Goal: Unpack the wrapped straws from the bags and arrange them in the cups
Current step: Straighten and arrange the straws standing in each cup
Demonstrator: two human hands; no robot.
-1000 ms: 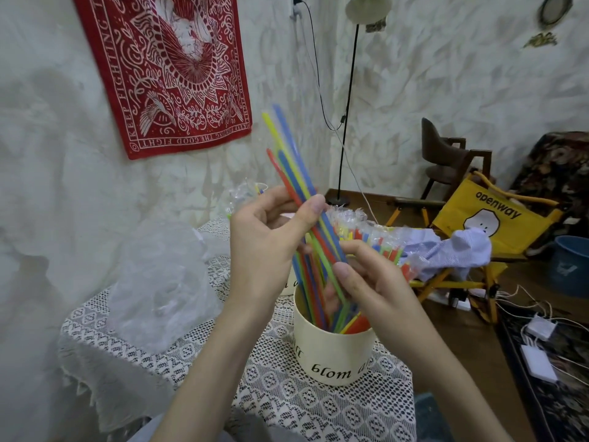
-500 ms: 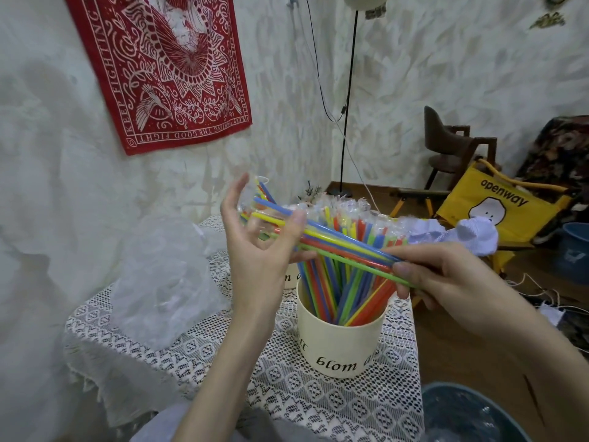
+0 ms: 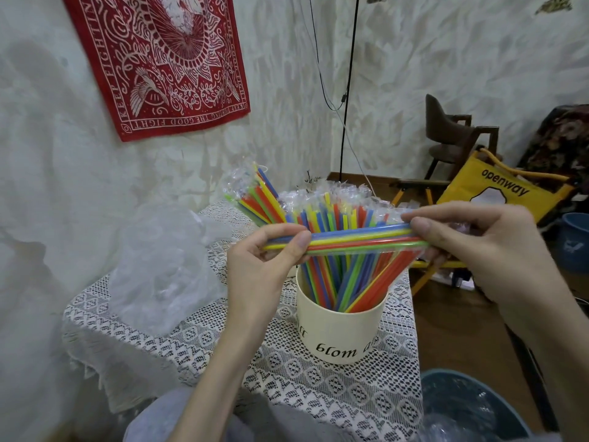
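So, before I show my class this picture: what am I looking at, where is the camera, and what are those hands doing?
There is no machine here. A person wears a camera on the head, so you look down at their own two hands. The left hand and right hand each pinch one end of a small bundle of wrapped straws, held level above a cream cup already full of coloured straws. The cup stands on a lace tablecloth, with a crumpled clear plastic bag to its left.
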